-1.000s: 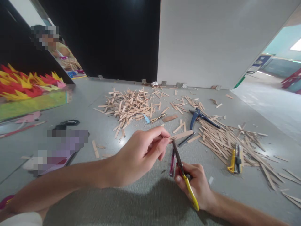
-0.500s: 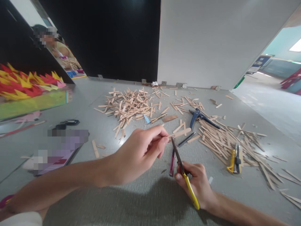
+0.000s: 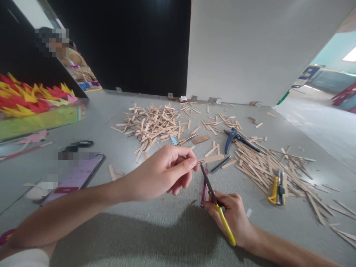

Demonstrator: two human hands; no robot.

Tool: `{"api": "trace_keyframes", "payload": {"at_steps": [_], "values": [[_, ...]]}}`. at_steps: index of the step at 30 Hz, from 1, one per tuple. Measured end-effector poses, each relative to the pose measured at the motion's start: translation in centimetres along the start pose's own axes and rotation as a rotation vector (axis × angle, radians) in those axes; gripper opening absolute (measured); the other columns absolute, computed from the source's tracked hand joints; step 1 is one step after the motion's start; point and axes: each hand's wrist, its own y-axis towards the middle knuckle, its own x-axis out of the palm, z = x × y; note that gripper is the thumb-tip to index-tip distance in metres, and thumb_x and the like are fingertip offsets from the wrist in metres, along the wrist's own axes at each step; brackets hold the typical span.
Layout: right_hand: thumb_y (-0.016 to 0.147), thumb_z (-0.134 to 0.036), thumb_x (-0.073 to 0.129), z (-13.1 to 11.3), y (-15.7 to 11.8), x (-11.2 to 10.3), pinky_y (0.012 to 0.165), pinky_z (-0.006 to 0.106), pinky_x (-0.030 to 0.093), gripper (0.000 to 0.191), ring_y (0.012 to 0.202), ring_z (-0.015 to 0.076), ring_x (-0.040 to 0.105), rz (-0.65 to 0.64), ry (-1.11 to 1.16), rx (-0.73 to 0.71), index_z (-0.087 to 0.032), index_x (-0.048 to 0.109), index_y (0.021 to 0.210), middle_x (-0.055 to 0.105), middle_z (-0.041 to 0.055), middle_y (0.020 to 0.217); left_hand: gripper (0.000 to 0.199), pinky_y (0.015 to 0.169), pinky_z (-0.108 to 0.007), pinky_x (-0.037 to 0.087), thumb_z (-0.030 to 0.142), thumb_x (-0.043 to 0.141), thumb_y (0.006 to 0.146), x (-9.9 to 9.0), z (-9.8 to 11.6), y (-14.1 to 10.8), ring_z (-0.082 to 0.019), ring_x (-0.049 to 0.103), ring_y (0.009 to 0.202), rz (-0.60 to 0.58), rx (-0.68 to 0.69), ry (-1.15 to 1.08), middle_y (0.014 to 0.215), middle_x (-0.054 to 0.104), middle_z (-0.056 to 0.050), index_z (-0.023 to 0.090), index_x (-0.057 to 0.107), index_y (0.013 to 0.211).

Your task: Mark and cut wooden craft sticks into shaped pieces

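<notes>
Pinched between the thumb and fingers of my left hand (image 3: 164,172) is a flat wooden stick (image 3: 211,158), pointing right, with a small rectangular mark or cut near the fingers. My right hand (image 3: 232,217) is closed around a yellow-handled tool (image 3: 224,224) with dark, narrow jaws; their tip is at the stick's lower edge near the mark. Whether the tip touches the stick, I cannot tell. Below the stick, partly behind the tool, lies a purple pen-like object (image 3: 204,193). A dark pen (image 3: 221,164) lies just right of it.
A pile of wooden sticks (image 3: 155,124) lies ahead, with more sticks (image 3: 257,165) to the right. Blue-handled pliers (image 3: 235,137) and a yellow cutter (image 3: 278,191) rest near them. At left are a phone (image 3: 76,178), keys (image 3: 80,144) and folded paper (image 3: 30,96). A person sits far left.
My left hand has shifted slightly left with the stick, and its lower fingers have loosened. The tool's tip has moved slightly left too.
</notes>
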Motion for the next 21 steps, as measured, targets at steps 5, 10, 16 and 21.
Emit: {"api": "trace_keyframes", "payload": {"at_steps": [5,10,16,21], "values": [[0.095,-0.046,0.06,0.0,0.1,-0.2,0.044,0.022,0.028,0.044,0.048,0.0095,0.028,-0.038,-0.001,0.066,-0.022,0.048,0.059,0.032,-0.007,0.053,0.031,0.043,-0.018,0.037,0.041,0.052,0.109,-0.2,-0.1,0.1,-0.007,0.05,0.045,-0.08,-0.091,-0.117,0.061,0.061,0.004,0.018,0.062,0.091],[0.097,-0.057,0.055,-0.2,0.1,-0.5,0.045,0.022,0.029,0.048,0.047,0.0101,0.032,-0.072,0.037,0.022,-0.024,0.045,0.064,0.035,-0.0066,0.053,0.032,0.047,-0.017,0.043,0.039,0.051,0.11,0.5,-0.4,-0.2,-0.007,0.054,0.05,0.062,0.055,0.005,0.065,0.062,0.004,0.019,0.059,0.086],[0.101,-0.071,0.049,-0.8,-0.3,-0.4,0.046,0.024,0.035,0.059,0.044,0.0111,0.042,-0.05,-0.047,-0.024,-0.022,0.053,0.067,0.047,-0.0035,0.053,0.026,0.05,-0.017,0.046,0.033,0.05,0.109,1.1,-0.6,-0.5,-0.008,0.056,0.054,0.238,0.21,0.181,0.067,0.06,0.005,0.02,0.06,0.089],[0.103,-0.059,0.053,-1.2,-0.1,-0.8,0.044,0.022,0.035,0.053,0.043,0.01,0.043,-0.016,-0.056,-0.061,-0.021,0.055,0.067,0.048,-0.0043,0.052,0.026,0.05,-0.017,0.044,0.03,0.048,0.11,1.0,-0.6,-0.6,-0.007,0.055,0.052,0.295,0.27,0.306,0.067,0.061,0.005,0.019,0.061,0.09]]}}
